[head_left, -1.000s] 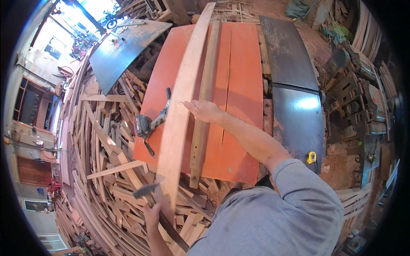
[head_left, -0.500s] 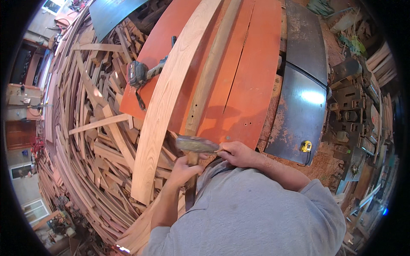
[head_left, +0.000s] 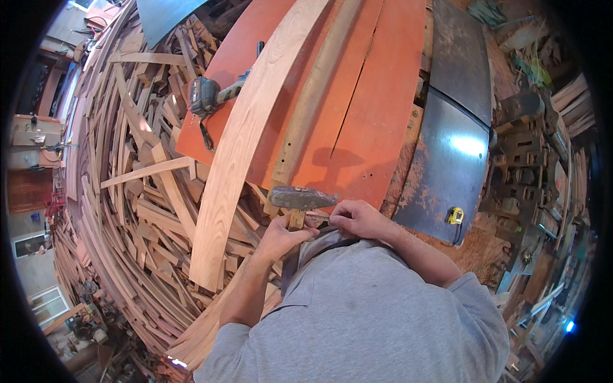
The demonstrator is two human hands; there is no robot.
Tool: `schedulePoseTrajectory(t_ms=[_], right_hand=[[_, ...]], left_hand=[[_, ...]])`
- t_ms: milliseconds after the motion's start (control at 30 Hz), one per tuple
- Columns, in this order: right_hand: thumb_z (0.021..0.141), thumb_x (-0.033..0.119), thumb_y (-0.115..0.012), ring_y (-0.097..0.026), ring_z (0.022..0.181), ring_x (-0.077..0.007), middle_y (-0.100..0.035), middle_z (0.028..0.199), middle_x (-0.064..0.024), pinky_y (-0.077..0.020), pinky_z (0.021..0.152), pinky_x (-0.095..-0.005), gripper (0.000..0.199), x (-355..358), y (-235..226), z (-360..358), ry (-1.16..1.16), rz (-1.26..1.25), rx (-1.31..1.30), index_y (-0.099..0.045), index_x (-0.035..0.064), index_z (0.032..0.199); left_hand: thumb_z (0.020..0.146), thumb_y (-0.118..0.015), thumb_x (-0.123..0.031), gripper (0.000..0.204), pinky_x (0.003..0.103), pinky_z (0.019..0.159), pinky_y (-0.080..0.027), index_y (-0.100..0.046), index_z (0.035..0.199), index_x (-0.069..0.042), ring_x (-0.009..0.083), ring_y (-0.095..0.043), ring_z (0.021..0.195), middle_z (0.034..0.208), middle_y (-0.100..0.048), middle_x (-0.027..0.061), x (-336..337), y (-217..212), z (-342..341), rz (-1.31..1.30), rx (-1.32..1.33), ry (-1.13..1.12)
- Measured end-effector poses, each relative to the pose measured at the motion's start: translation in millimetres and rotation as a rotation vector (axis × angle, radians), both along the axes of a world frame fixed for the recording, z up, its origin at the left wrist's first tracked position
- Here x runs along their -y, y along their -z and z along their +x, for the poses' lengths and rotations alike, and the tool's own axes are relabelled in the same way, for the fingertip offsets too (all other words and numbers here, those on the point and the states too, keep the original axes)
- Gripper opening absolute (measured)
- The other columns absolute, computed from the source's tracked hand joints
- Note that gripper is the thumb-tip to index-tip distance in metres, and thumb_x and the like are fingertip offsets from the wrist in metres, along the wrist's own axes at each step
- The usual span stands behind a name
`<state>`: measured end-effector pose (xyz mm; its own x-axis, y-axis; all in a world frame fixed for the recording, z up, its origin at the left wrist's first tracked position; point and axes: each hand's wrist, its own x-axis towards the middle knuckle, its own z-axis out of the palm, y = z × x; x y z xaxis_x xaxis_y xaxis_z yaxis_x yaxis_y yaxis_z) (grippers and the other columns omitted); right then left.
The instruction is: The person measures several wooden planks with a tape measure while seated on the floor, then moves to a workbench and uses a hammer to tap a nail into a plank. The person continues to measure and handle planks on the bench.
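My left hand (head_left: 281, 237) is closed round the short wooden handle of a hammer (head_left: 303, 198), just in front of my grey shirt. The worn metal head lies crosswise above my fingers. Beside its right end is my right hand (head_left: 363, 219), fingers curled in and thumb against them; whether something small is pinched there is hidden. Beyond the hammer, a narrow wooden bar with small holes (head_left: 313, 108) rests on an orange panel (head_left: 377, 115). Left of that bar runs a long, pale, curved-looking board (head_left: 233, 166), its near end sticking out past the panel.
A cordless drill (head_left: 205, 97) lies at the panel's left edge. Offcuts (head_left: 163, 217) and long strips are heaped on the left. To the right, a dark metal tabletop (head_left: 440, 172) carries sawdust and a yellow tape measure (head_left: 455, 216). Metal machine parts (head_left: 523, 159) stand beyond it.
The hammer head has risen slightly and turned so its wooden handle shows. My right fingers, earlier at the head's right end, have shifted right and a little away from it.
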<state>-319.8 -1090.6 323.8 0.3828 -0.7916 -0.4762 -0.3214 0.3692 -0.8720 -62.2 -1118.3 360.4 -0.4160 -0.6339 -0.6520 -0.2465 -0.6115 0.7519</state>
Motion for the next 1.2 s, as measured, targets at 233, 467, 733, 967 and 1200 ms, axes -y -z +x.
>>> schedulePoseTrajectory(t_ms=[233,467,733,967,1200], right_hand=[[0.099,0.013,-0.068,-0.067,0.090,-0.0123,-0.073,0.094,-0.0046,-0.0542,0.083,-0.0310,0.014,-12.1,-5.9,-36.3,0.023,-0.015,-0.041,-0.072,0.0019,0.105],[0.094,0.012,-0.069,-0.070,0.090,-0.0186,-0.073,0.095,-0.0097,-0.0548,0.082,-0.0334,0.014,11.4,23.4,-93.6,0.449,-0.367,-0.391,-0.073,0.0021,0.103],[0.083,0.013,-0.076,-0.072,0.085,-0.0246,-0.074,0.089,-0.0128,-0.0554,0.077,-0.0363,0.015,98.4,65.0,-118.0,0.434,-0.337,-0.397,-0.075,0.0030,0.094],[0.081,0.011,-0.075,-0.070,0.081,-0.0217,-0.073,0.086,-0.0106,-0.0545,0.074,-0.0351,0.011,110.5,50.4,-127.4,0.347,-0.406,-0.446,-0.075,0.0029,0.089],[0.082,0.010,-0.073,-0.070,0.080,-0.0224,-0.072,0.084,-0.0115,-0.0541,0.073,-0.0367,0.012,106.7,53.8,-122.4,0.372,-0.367,-0.400,-0.072,0.0020,0.091]], left_hand=[[0.084,-0.079,-0.006,0.019,0.031,0.086,-0.055,-0.075,0.099,0.004,0.0159,-0.071,0.089,0.098,-0.076,0.0086,2.7,7.4,-3.9,-0.048,0.084,-0.010],[0.084,-0.073,-0.005,0.017,0.030,0.066,-0.053,-0.066,0.098,0.000,0.0144,-0.066,0.070,0.081,-0.068,0.0070,11.4,8.4,8.0,-0.005,0.005,-0.179],[0.088,-0.074,-0.015,0.031,0.031,0.062,-0.055,-0.061,0.110,0.003,0.0128,-0.065,0.066,0.079,-0.065,0.0046,-8.5,4.5,5.4,-0.016,0.223,0.169],[0.091,-0.072,-0.018,0.030,0.032,0.063,-0.055,-0.061,0.107,0.005,0.0151,-0.067,0.067,0.082,-0.069,0.0085,-15.5,12.9,-2.4,0.054,0.253,0.245],[0.091,-0.075,-0.021,0.030,0.032,0.061,-0.055,-0.063,0.102,0.005,0.0148,-0.067,0.063,0.077,-0.069,0.0073,-6.5,18.5,-15.3,0.062,0.259,0.348]])
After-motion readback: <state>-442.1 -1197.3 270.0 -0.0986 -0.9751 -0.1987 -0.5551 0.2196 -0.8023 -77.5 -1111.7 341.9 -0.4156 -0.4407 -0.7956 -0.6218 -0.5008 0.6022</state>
